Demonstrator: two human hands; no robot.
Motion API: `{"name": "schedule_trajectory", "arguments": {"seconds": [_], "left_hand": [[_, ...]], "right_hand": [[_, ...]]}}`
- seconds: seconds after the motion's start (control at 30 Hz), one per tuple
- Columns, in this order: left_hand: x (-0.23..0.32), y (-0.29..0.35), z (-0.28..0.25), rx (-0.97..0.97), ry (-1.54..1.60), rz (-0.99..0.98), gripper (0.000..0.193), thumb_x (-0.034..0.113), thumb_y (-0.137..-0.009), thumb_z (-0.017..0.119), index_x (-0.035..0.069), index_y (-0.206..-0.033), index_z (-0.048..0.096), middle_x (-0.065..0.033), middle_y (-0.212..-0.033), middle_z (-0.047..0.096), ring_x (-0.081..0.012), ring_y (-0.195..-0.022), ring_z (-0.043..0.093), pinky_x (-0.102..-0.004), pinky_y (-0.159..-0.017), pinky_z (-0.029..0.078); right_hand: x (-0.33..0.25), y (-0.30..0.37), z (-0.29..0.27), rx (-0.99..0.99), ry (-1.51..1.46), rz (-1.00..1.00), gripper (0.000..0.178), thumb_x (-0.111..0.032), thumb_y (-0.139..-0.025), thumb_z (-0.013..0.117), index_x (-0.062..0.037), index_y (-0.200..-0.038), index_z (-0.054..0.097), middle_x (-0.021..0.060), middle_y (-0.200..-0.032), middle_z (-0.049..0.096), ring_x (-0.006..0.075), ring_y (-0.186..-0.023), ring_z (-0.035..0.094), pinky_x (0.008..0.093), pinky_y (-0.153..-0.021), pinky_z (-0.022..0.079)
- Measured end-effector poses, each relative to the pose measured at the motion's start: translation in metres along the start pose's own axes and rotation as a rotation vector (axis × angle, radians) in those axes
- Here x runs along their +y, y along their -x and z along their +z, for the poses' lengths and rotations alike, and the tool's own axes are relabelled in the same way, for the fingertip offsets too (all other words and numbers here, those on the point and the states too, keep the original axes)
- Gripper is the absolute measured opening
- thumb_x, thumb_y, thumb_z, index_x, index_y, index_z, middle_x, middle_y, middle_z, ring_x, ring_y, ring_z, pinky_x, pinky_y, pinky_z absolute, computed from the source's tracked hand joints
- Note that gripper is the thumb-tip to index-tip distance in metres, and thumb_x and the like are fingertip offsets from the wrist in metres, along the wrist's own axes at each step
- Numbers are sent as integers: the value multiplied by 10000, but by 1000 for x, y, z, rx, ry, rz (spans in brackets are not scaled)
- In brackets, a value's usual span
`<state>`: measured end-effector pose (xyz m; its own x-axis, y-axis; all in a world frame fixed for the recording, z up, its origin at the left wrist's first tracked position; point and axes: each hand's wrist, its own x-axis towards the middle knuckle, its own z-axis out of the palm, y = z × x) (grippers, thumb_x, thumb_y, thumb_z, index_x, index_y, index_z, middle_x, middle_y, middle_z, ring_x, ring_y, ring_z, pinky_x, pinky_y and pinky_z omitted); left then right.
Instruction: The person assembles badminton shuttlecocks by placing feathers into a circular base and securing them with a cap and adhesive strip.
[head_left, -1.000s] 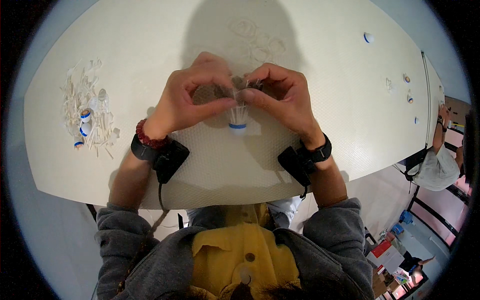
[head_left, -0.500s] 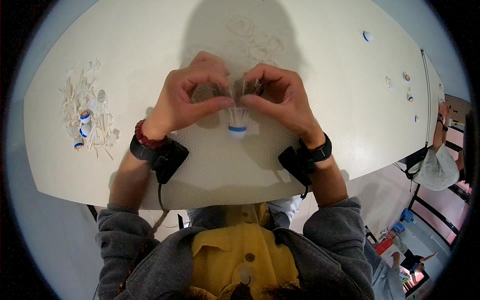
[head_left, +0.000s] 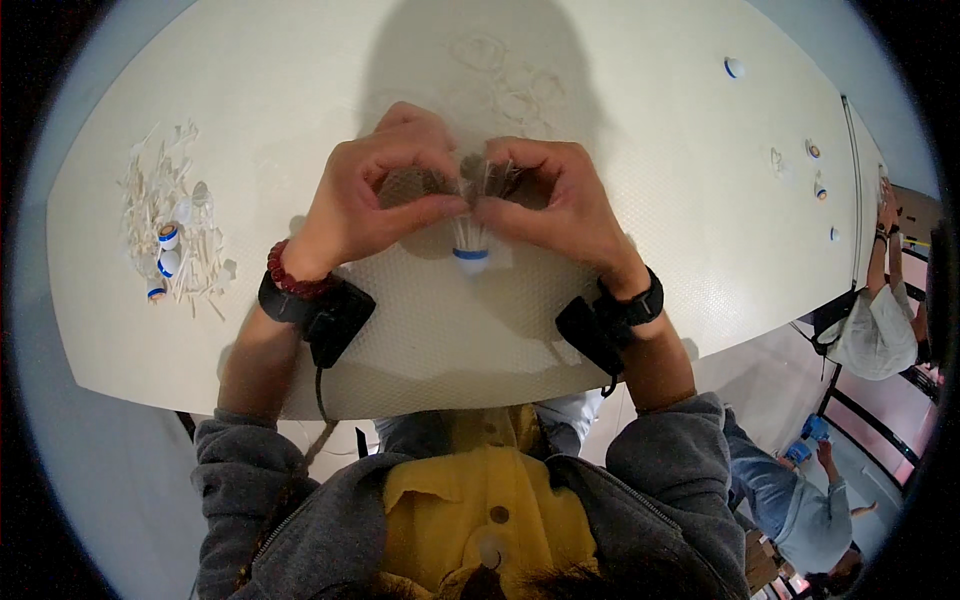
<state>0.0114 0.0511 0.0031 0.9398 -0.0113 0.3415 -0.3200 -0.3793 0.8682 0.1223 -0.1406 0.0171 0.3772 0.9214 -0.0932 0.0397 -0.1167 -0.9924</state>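
Between my hands, close over the table, is a shuttlecock (head_left: pixel 470 256) with a white rounded base and a blue band. Thin pale quills rise from it towards my fingers; their feather parts are not visible. My left hand (head_left: pixel 347 200) is closed in a pinch on the quills' left side. Mirroring it, my right hand (head_left: pixel 572 205) pinches at the right side, thumb and fingertips bent together. The fingertips are slightly blurred, so exactly which quills each hand grips is hard to make out.
A heap of pale strips (head_left: pixel 200 245) lies at the left, with several blue-banded shuttlecock bases (head_left: pixel 168 237) in it. Thin white rings (head_left: pixel 518 105) lie beyond my hands. Another base (head_left: pixel 735 68) and smaller pieces (head_left: pixel 813 151) are at the right. Another person (head_left: pixel 868 335) works past the table's right edge.
The shuttlecock has shifted slightly left and away from me. My right hand's fingers have moved a little, still pinching. At lower right, a person in the background has changed position.
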Motion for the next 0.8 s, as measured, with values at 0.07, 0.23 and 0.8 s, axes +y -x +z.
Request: {"name": "schedule_trajectory", "arguments": {"seconds": [0.07,0.23,0.8], "left_hand": [[0,-1,-1,-19,-13,9,192,71,-695,773,59,-838,645,-25,-876,599,-201,-942,513,-330,-839,427],[3,-1,1,9,-45,2,197,70,-689,774,68,-834,640,-23,-870,599,-196,-934,512,-326,-830,428],[2,-2,2,-33,-127,-34,261,118,-657,774,71,-802,562,-67,-925,581,-259,-1007,509,-364,-875,411]], "right_hand": [[3,0,0,2,-10,-5,188,-105,-801,674,-25,-970,650,20,-851,643,83,-733,590,219,-674,482],[-2,0,2,38,-54,25,142,-136,-799,684,-23,-858,622,-17,-749,598,48,-707,529,216,-631,446],[10,-2,-8,44,-110,-101,170,-62,-814,699,-25,-957,616,32,-920,627,107,-868,592,262,-814,487]]}}
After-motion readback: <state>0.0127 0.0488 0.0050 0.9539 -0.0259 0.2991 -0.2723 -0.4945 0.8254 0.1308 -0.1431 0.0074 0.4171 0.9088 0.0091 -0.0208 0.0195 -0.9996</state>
